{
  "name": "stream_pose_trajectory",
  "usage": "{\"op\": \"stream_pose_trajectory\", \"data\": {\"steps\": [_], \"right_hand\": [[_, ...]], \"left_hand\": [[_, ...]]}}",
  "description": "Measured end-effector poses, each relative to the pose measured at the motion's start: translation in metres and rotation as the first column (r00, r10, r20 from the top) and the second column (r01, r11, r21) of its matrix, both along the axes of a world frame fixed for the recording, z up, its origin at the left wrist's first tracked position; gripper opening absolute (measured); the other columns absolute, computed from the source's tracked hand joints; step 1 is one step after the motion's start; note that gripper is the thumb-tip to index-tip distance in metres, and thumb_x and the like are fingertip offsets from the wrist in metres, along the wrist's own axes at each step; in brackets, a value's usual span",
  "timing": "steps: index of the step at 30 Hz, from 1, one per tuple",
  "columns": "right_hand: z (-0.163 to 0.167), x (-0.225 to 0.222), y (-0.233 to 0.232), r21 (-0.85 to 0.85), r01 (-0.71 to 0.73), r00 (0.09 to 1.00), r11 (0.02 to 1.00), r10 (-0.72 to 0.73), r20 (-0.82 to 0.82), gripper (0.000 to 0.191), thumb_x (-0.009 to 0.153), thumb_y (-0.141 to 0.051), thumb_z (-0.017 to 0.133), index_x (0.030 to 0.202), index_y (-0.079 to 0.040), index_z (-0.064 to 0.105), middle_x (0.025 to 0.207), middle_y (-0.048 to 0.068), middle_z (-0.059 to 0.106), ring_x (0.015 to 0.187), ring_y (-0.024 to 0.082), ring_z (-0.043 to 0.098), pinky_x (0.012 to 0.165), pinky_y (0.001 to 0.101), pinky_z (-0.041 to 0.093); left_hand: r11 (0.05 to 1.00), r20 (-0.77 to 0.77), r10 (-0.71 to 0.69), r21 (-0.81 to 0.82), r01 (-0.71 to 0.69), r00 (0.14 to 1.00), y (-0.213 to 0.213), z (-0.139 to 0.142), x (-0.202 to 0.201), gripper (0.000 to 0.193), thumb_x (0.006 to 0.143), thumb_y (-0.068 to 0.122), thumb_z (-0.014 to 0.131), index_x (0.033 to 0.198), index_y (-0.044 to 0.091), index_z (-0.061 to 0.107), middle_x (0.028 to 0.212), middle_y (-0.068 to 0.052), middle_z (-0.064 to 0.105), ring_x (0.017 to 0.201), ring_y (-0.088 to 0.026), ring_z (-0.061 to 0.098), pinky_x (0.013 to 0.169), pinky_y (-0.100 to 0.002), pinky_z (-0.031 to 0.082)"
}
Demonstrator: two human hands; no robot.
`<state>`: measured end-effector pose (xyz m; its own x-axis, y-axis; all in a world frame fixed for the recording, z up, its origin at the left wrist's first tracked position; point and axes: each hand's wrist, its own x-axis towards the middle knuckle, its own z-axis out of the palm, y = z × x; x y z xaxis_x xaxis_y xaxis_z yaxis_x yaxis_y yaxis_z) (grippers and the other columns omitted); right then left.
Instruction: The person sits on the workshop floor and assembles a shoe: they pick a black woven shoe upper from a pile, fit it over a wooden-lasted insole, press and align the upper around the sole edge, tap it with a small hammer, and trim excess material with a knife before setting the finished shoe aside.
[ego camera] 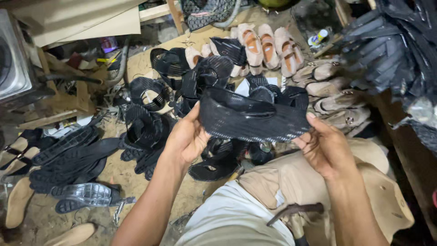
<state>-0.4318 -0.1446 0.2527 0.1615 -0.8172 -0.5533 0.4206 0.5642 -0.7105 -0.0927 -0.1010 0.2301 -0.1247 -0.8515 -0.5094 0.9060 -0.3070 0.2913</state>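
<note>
Both my hands hold up a black ribbed shoe sole (252, 117) with a strap across it, sole side toward me. My left hand (186, 136) grips its left end, thumb along the edge. My right hand (324, 148) pinches its right end with fingertips. Below and behind it lies a heap of similar black strapped sandals (150, 127) on the dusty floor.
Flat black soles (68, 157) lie stacked at the left. Beige sandals (268, 45) stand in a row at the back, and more beige shoes (334, 102) at right. A hammer (296, 212) rests on my lap near a tan leather piece (387, 196). Black material hangs at upper right (396, 45).
</note>
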Motion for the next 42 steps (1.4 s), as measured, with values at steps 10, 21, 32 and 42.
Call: {"op": "stream_pose_trajectory", "data": {"steps": [10,21,32,42], "right_hand": [[0.039,-0.060,0.016,-0.023,0.165,0.985,0.986,-0.166,-0.054,0.013,0.108,-0.020,0.064,0.112,-0.008,0.065,0.093,0.004,0.073,0.076,0.016,0.071,0.074,0.0330,0.063],[0.211,-0.201,0.098,-0.695,0.375,0.877,0.613,-0.478,0.051,0.017,0.114,-0.017,0.057,0.126,-0.006,0.056,0.109,0.006,0.068,0.093,0.019,0.068,0.084,0.0331,0.057],[0.171,-0.226,0.214,-0.763,0.482,0.632,0.430,-0.774,-0.038,0.025,0.121,-0.016,0.052,0.143,-0.005,0.047,0.127,0.007,0.062,0.111,0.020,0.063,0.097,0.0355,0.051],[0.056,-0.241,0.231,-0.794,0.537,0.633,0.283,-0.758,0.157,0.011,0.118,-0.012,0.064,0.126,-0.009,0.057,0.123,0.004,0.067,0.101,0.013,0.061,0.109,0.0379,0.049]], "left_hand": [[0.981,-0.007,-0.160,-0.111,0.159,0.987,-0.027,0.066,-0.064,0.040,0.109,0.027,0.043,0.130,-0.003,0.058,0.125,-0.015,0.067,0.109,-0.024,0.068,0.099,-0.035,0.057],[0.469,0.080,-0.575,-0.783,0.409,0.814,-0.103,0.219,-0.254,0.024,0.115,0.017,0.047,0.124,-0.002,0.058,0.119,-0.012,0.063,0.107,-0.026,0.068,0.107,-0.049,0.060],[0.063,0.721,-0.473,-0.546,0.835,0.507,-0.069,0.177,-0.328,0.056,0.095,0.036,0.071,0.138,0.005,0.053,0.130,-0.009,0.054,0.124,-0.023,0.051,0.100,-0.044,0.048],[-0.158,0.774,0.258,-0.557,0.815,0.579,-0.033,0.115,-0.308,0.089,0.077,0.012,0.089,0.152,0.005,0.041,0.148,-0.014,0.046,0.143,-0.026,0.045,0.124,-0.039,0.033]]}}
